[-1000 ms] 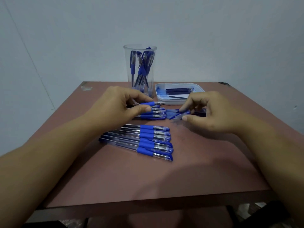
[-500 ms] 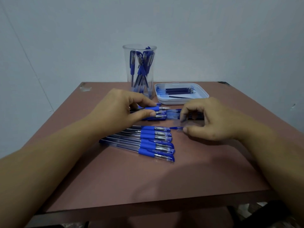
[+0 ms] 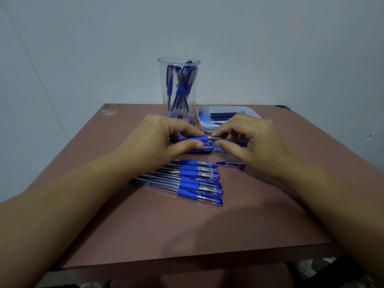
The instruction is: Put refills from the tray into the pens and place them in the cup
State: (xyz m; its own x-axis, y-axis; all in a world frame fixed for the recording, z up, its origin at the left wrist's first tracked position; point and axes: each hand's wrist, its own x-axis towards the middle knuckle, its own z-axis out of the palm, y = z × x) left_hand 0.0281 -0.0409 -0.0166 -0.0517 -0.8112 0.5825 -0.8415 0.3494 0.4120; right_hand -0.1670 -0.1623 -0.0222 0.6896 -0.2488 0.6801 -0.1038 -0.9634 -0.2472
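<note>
Gripping pen (image 3: 200,139) mid-air | left hand (image 3: 153,140) holds barrel | right hand (image 3: 251,140) pinches tip (bare metal)

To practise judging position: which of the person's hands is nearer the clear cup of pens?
Left. The left hand is just in front of the cup; the right hand is off to its right, in front of the tray.
</note>
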